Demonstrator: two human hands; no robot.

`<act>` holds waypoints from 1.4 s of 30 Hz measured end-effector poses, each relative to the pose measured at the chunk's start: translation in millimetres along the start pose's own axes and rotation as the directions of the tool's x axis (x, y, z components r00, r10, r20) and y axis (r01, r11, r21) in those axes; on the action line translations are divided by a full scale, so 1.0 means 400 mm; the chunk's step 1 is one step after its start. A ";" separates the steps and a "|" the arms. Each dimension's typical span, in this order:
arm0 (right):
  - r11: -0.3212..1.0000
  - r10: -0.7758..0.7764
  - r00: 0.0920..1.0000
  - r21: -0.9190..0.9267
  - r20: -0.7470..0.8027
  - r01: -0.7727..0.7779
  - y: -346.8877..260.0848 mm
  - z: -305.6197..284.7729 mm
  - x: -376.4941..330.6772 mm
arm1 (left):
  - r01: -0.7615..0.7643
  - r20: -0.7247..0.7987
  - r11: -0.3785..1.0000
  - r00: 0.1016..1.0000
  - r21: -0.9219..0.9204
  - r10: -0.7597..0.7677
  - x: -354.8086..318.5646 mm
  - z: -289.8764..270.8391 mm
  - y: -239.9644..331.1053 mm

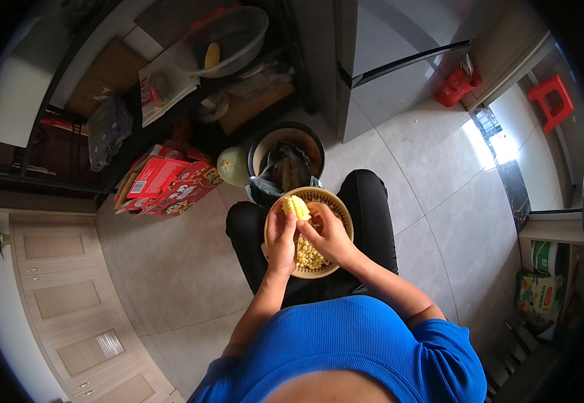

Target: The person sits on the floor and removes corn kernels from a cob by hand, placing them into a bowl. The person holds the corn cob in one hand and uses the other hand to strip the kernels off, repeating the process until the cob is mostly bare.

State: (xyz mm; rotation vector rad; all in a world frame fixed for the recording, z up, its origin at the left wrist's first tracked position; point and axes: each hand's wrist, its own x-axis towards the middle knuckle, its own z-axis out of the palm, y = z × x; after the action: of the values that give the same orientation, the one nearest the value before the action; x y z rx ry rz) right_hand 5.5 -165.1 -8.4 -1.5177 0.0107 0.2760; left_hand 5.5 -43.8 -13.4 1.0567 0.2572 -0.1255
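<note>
My left hand (282,238) is closed around a yellow corn cob (296,207), which stands tilted above the basket. Pressed against the cob's right side is my right hand (329,235), its thumb near the kernels and its fingers bent around the far side. Beneath both hands a round tan basket (347,213) with a slotted wall rests on my lap, between my black-trousered legs. Loose pale-yellow kernels (311,256) lie in the bottom of it. Part of the basket's inside is hidden by my hands.
A bin (317,144) with a grey bag stands beyond my knees, beside a pale green melon (233,166). Left of these are red cartons (178,185). On the shelf, a clear basin (252,40) holds another corn cob (212,55). A grey refrigerator (399,40) stands ahead.
</note>
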 end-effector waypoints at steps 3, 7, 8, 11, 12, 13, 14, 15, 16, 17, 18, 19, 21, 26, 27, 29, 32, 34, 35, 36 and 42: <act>0.954 -0.203 0.976 -0.238 -0.078 0.180 0.024 0.002 0.003 | 0.023 -0.058 0.998 0.998 -0.065 -0.027 0.001 -0.003 -0.005; 0.925 -0.162 0.987 -0.350 -0.004 0.151 0.014 -0.006 0.003 | 0.022 -0.089 0.998 0.996 0.057 -0.017 0.007 -0.029 -0.025; 0.921 -0.147 0.989 -0.361 0.028 0.147 0.008 -0.010 0.005 | 0.021 -0.090 0.995 0.996 0.102 -0.012 0.010 -0.040 -0.033; 0.959 0.094 0.994 -0.273 0.057 -0.075 0.004 -0.018 0.014 | 0.016 -0.057 0.991 0.998 0.136 -0.008 0.013 -0.052 -0.047; 0.956 0.100 0.993 -0.282 0.066 -0.078 0.013 -0.014 0.015 | 0.003 -0.075 0.989 0.997 0.146 0.008 0.013 -0.055 -0.053; 0.969 0.079 0.995 -0.239 0.065 -0.062 0.025 -0.010 0.016 | -0.009 -0.092 0.988 0.995 0.155 0.024 0.012 -0.056 -0.060; 0.980 0.058 0.996 -0.194 0.063 -0.045 0.039 -0.004 0.017 | -0.022 -0.110 0.986 0.993 0.166 0.041 0.012 -0.058 -0.068; 0.988 0.036 0.998 -0.149 0.060 -0.027 0.052 0.002 0.018 | -0.022 -0.136 0.983 0.990 0.180 0.047 0.015 -0.063 -0.078; 0.982 0.017 0.999 -0.186 0.046 -0.008 0.067 0.007 0.019 | -0.022 -0.161 0.981 0.985 0.194 0.054 0.018 -0.068 -0.089; 0.980 0.006 1.000 -0.198 0.030 0.001 0.077 0.012 0.021 | -0.021 -0.186 0.978 0.981 0.208 0.061 0.020 -0.071 -0.099; 0.978 -0.007 1.000 -0.210 0.014 0.009 0.086 0.017 0.023 | -0.024 -0.212 0.974 0.975 0.225 0.073 0.015 -0.059 -0.097; 0.975 -0.019 1.000 -0.222 -0.003 0.018 0.095 0.022 0.026 | -0.031 -0.224 0.969 0.971 0.244 0.088 0.014 -0.054 -0.102; 0.961 -0.025 0.999 -0.276 -0.041 0.013 0.118 0.035 0.036 | -0.043 -0.249 0.958 0.961 0.284 0.117 0.013 -0.051 -0.114; 0.970 0.079 0.996 -0.229 -0.041 -0.086 0.109 0.033 0.039 | 0.011 -0.323 0.979 0.945 0.204 0.057 0.027 -0.081 -0.127; 0.972 0.052 0.998 -0.227 -0.020 -0.055 0.108 0.035 0.039 | 0.005 -0.308 0.978 0.950 0.207 0.060 0.026 -0.080 -0.121; 0.976 -0.003 1.000 -0.220 0.021 0.007 0.107 0.040 0.038 | -0.005 -0.276 0.977 0.959 0.213 0.065 0.025 -0.078 -0.108; 0.964 0.031 0.999 -0.264 0.045 -0.018 0.105 0.031 0.046 | -0.004 -0.259 0.973 0.964 0.232 0.065 0.026 -0.089 -0.116; 0.955 0.062 0.997 -0.292 0.044 -0.047 0.101 0.026 0.054 | -0.013 -0.253 0.970 0.965 0.241 0.076 0.026 -0.084 -0.113; 0.951 0.099 0.994 -0.299 0.044 -0.081 0.094 0.023 0.057 | -0.022 -0.251 0.969 0.964 0.244 0.085 0.023 -0.079 -0.113; 0.945 0.135 0.990 -0.306 0.044 -0.116 0.090 0.021 0.058 | -0.031 -0.250 0.968 0.963 0.248 0.095 0.021 -0.076 -0.111; 0.981 0.113 0.994 -0.160 -0.004 -0.113 0.112 0.014 0.040 | 0.114 -0.252 0.987 0.964 0.113 -0.082 0.033 -0.102 -0.102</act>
State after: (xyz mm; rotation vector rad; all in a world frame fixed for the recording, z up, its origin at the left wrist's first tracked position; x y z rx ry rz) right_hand 11.7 -155.6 -54.8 -1.6789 0.0728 0.3786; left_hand 2.9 -28.0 -70.2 1.1873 0.5335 -0.1001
